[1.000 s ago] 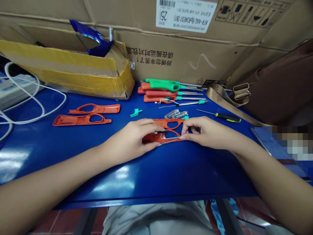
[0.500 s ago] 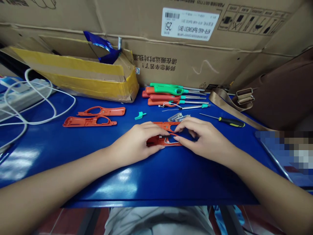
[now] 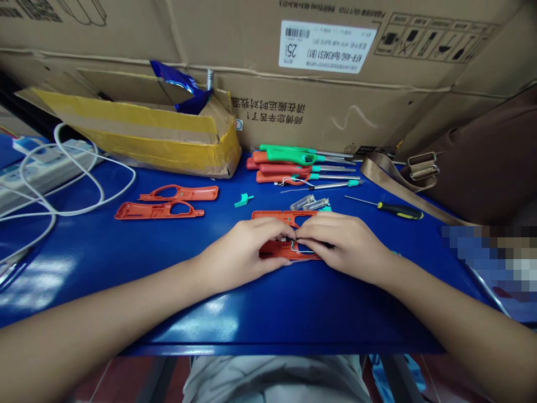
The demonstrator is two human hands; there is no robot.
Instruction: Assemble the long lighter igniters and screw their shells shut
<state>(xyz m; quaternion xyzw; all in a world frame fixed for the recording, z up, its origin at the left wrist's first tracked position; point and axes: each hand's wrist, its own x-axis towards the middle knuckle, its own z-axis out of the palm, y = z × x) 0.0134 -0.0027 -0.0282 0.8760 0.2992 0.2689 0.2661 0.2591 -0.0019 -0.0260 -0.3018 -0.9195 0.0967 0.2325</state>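
Your left hand [image 3: 247,246] has its fingers gripping the orange casing half [image 3: 271,249] on the desk [image 3: 235,322]; your right hand's [image 3: 350,242] fingers are beside its white wire [image 3: 302,251], grip unclear.

Left forearm [image 3: 146,295] and right forearm [image 3: 448,305] angle in from lower corners, converging. Left hand [image 3: 251,246] arched in clasp, thumb [image 3: 274,263] set below fingers. Right hand [image 3: 350,240] back uppermost, fingers drawn together, tips near left hand's; contact between them hard to judge.

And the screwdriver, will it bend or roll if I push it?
The screwdriver probably won't bend: its thin shaft looks like straight metal. Its thick, rounded handle might let it roll, and likely makes that end heavier.
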